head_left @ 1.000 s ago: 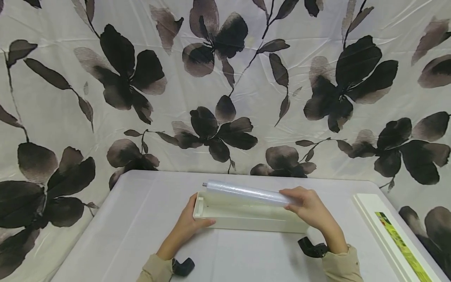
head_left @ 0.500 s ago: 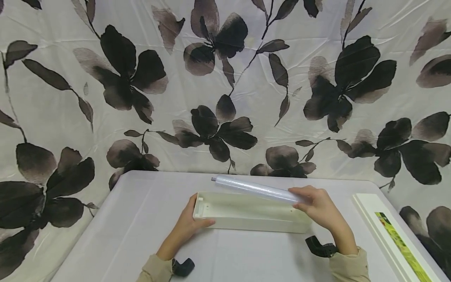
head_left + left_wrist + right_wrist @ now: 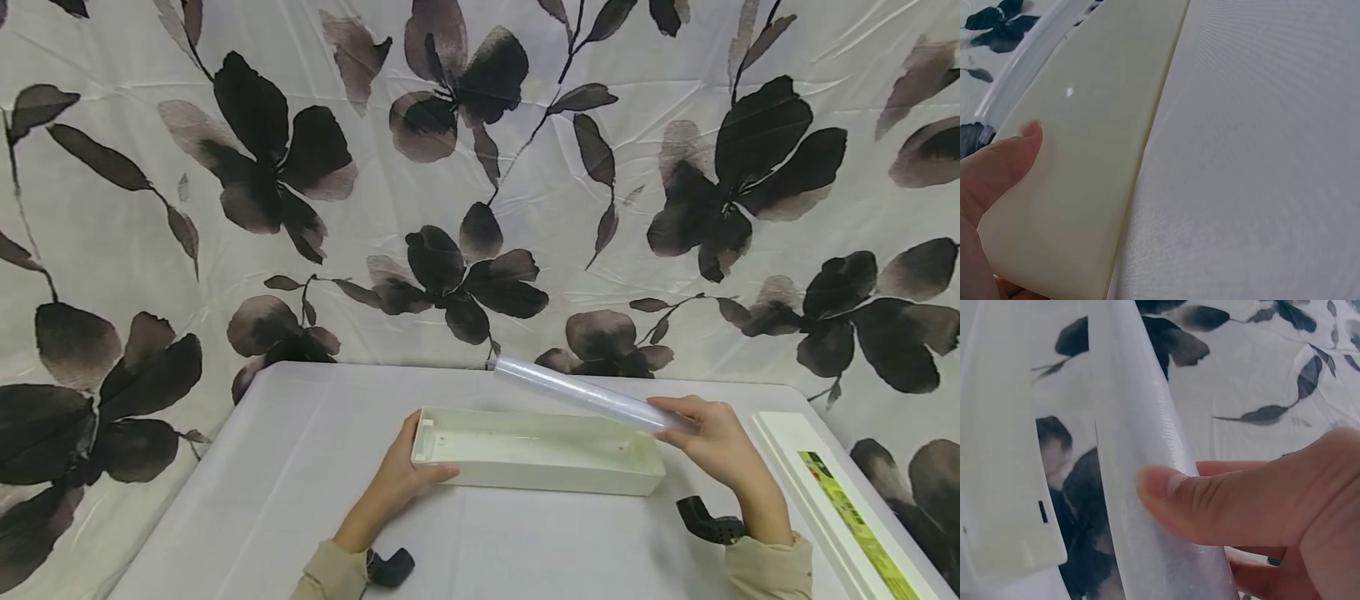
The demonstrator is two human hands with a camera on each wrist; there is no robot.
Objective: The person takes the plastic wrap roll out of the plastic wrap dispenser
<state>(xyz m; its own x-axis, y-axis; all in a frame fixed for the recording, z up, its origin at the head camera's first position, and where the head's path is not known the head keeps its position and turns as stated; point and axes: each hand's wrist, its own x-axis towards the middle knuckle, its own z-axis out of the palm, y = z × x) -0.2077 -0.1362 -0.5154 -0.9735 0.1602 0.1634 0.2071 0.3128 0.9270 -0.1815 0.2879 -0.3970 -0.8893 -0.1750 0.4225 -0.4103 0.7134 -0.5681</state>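
Observation:
A long cream plastic box [image 3: 540, 477], open at the top, stands on the white table. My left hand [image 3: 401, 467] grips its left end, the thumb [image 3: 1016, 159] on the front wall and the other fingers behind the end. Above the box's right half, my right hand [image 3: 712, 437] holds a roll of clear plastic film [image 3: 585, 393] by its right end. The roll tilts, its left end raised and farther back. In the right wrist view the thumb [image 3: 1172, 494] presses on the film roll [image 3: 1141, 425], beside the box [image 3: 1004, 456].
A long white lid [image 3: 832, 492] with a yellow-green label [image 3: 855, 517] lies at the table's right side. Behind the table [image 3: 315, 433] hangs a floral cloth [image 3: 570, 192]. A black wrist mount [image 3: 708, 523] sits on each wrist.
My right hand has carried the film roll up and to the right, out from over the box's left part, and its left end has risen. The left hand and box stay put.

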